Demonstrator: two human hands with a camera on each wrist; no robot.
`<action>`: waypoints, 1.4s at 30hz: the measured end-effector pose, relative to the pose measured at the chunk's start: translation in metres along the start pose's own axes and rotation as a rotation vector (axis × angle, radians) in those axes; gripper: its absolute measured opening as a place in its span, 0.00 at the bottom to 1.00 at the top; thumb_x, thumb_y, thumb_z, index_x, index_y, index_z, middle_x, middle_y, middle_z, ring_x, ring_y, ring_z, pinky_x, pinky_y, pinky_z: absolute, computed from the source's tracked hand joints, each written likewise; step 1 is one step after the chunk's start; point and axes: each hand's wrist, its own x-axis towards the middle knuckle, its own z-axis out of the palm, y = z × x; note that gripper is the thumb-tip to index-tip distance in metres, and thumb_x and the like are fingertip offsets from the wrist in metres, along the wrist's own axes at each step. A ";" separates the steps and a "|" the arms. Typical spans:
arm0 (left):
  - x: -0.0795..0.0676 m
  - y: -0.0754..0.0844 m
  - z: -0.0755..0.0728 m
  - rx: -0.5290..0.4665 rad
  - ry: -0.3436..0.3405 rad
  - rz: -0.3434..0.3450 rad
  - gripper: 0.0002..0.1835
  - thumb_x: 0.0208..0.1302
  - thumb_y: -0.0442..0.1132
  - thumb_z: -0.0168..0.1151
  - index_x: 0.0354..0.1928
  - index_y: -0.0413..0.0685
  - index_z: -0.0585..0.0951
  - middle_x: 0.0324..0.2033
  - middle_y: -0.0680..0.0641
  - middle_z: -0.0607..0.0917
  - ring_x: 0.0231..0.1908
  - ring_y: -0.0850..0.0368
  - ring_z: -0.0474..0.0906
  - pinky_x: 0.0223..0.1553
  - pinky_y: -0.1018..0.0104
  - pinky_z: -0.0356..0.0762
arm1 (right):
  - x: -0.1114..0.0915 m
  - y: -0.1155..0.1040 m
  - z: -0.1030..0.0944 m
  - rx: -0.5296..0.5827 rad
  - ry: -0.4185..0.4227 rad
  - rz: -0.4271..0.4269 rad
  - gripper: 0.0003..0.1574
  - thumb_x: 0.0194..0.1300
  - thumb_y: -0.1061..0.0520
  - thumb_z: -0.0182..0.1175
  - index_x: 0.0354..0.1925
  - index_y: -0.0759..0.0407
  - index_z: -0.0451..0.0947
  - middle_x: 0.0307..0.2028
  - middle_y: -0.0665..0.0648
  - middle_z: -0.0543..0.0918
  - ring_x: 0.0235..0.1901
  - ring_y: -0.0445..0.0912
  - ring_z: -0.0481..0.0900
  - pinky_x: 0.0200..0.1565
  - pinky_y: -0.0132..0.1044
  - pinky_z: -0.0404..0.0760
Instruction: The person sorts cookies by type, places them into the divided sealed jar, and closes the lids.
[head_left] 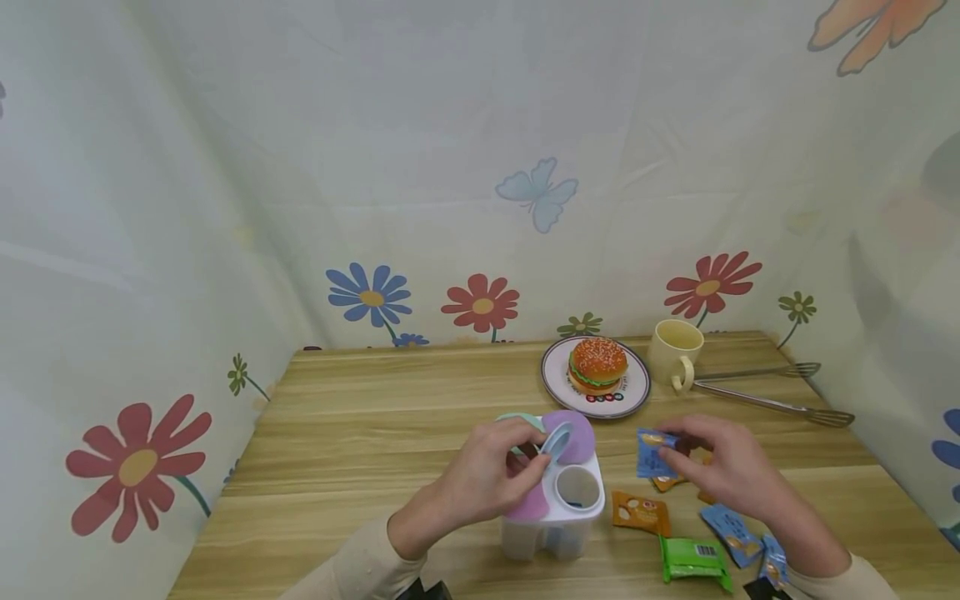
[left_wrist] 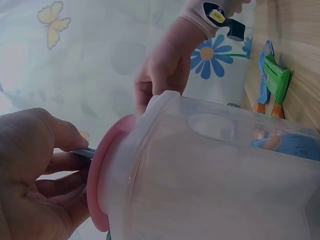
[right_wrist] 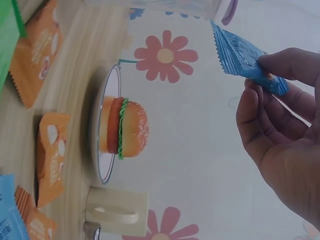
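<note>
A white lidded container with clear walls and several round openings stands on the table. One opening is uncovered; purple, pink and green lids cover others. My left hand pinches a light blue round lid, tilted up over the container top. Inside the container, a blue packet shows through the wall. To the right of the container, my right hand pinches a small blue snack packet between thumb and fingers, above the table.
Orange packets, a green packet and blue packets lie right of the container. Behind are a plate with a hamburger, a yellow mug and two whisk-like utensils. A flowered curtain surrounds the table.
</note>
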 end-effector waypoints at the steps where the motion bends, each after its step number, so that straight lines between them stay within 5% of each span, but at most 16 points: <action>1: 0.000 0.000 0.000 0.001 0.000 -0.001 0.03 0.61 0.34 0.64 0.35 0.42 0.81 0.33 0.50 0.83 0.31 0.67 0.79 0.29 0.82 0.79 | 0.001 -0.002 0.000 -0.002 0.010 -0.012 0.14 0.55 0.62 0.70 0.40 0.49 0.82 0.31 0.40 0.82 0.28 0.32 0.76 0.30 0.29 0.79; 15: 0.000 -0.001 0.001 0.006 0.012 0.003 0.04 0.62 0.35 0.65 0.35 0.41 0.81 0.32 0.50 0.83 0.31 0.67 0.79 0.29 0.82 0.79 | 0.013 -0.025 0.000 0.049 0.053 -0.172 0.19 0.53 0.67 0.70 0.41 0.47 0.82 0.34 0.41 0.84 0.30 0.32 0.77 0.34 0.28 0.81; 42: -0.001 -0.002 0.002 0.007 0.013 0.015 0.04 0.59 0.32 0.66 0.36 0.43 0.81 0.33 0.50 0.83 0.30 0.67 0.80 0.28 0.82 0.78 | 0.026 -0.056 0.008 0.276 0.012 -0.293 0.21 0.53 0.69 0.70 0.43 0.50 0.82 0.37 0.44 0.85 0.32 0.36 0.80 0.34 0.30 0.84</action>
